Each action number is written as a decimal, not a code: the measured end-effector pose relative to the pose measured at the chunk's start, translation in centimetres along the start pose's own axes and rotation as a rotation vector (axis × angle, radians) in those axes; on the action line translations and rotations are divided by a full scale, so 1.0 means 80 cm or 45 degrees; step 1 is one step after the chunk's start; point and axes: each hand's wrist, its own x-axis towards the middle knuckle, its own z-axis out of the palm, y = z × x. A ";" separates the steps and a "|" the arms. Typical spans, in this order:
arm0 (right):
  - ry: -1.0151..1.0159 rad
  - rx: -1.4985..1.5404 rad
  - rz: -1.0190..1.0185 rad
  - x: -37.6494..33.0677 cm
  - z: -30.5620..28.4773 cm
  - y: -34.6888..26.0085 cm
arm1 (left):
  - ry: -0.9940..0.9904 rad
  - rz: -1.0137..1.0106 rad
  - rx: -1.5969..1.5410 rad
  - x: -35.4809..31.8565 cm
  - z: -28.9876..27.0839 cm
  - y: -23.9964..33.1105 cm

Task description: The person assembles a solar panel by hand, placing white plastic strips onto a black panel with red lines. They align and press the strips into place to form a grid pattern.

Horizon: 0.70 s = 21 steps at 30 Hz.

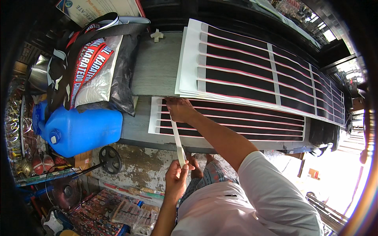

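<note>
A narrow whitish strip (176, 135) is stretched between my two hands. My left hand (176, 180), low in front of my body, is closed with thumb and fingers pinching its lower end. At the strip's upper end, my right hand (181, 110) is closed and bent downward over the left part of a printed sheet (244, 118). Its fingertips are partly hidden. That sheet carries black bands separated by white and red lines, and lies on the grey table's near part. Beyond it, a stack of similar printed sheets (240, 63) overlaps its far edge.
On the table's left stand a blue jerrycan (84, 129) and a plastic bag (98, 74) with printed ribbons over it. A small pale cross-shaped piece (156, 35) lies at the back. Below left are a black wheel (110, 160), a fan (67, 191) and stacked packages (132, 216).
</note>
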 end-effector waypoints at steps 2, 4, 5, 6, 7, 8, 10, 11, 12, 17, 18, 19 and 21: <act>-0.037 0.003 0.022 0.003 -0.004 0.002 | 0.004 0.001 0.006 0.004 0.000 0.001; 0.007 0.002 0.020 0.008 -0.010 0.005 | -0.008 0.017 0.018 0.012 0.000 -0.001; 0.054 0.010 0.012 0.006 -0.009 0.004 | -0.014 0.015 0.024 0.012 0.000 0.000; 0.102 0.017 0.005 0.003 -0.008 0.003 | -0.021 0.013 0.031 0.012 0.001 0.000; 0.132 0.026 0.051 -0.003 -0.009 0.004 | -0.037 -0.003 0.022 0.011 0.002 -0.002; 0.163 0.035 0.090 -0.008 -0.008 0.006 | -0.049 -0.015 0.013 0.011 0.001 -0.003; 0.282 -0.140 0.082 -0.027 -0.013 0.015 | -0.095 -0.029 -0.029 0.010 0.003 -0.002; 0.373 -0.326 0.033 -0.046 -0.011 0.034 | -0.131 -0.026 -0.060 0.008 0.008 0.003; 0.461 -0.513 -0.013 -0.062 -0.013 0.052 | -0.169 -0.027 -0.092 0.008 0.012 0.005; 0.348 -0.080 0.253 -0.084 -0.064 0.093 | -0.181 -0.046 -0.030 0.023 0.023 -0.001; 0.317 -0.111 0.273 -0.085 -0.062 0.102 | -0.185 -0.079 0.018 0.030 0.028 0.003; 0.285 -0.142 0.292 -0.086 -0.060 0.109 | -0.190 -0.112 0.067 0.034 0.031 0.005; 0.279 -0.172 0.284 -0.084 -0.059 0.110 | -0.220 -0.089 0.097 0.039 0.033 -0.001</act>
